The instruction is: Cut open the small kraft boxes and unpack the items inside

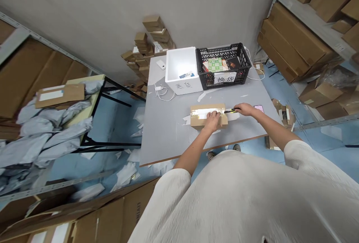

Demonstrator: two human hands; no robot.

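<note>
A small cardboard box (208, 122) lies on the grey table, with a white label (202, 113) and clear tape across its top. My left hand (212, 120) presses on the box's top, fingers bent over it and holding it in place. In my right hand (243, 109) is a yellow and black utility knife (231, 110); the fingers are wrapped round its rear end. The knife's front end meets the right end of the box at the taped edge. Whether the blade is inside the tape is too small to tell.
Behind the box stand a white foam bin (185, 86) and a black plastic crate (206, 82) holding booklets. A phone (259, 108) lies right of my right hand. White cables (165, 94) cross the table's left back. Grey parcels (58, 123) pile up at left; boxes fill the right shelves (314, 11).
</note>
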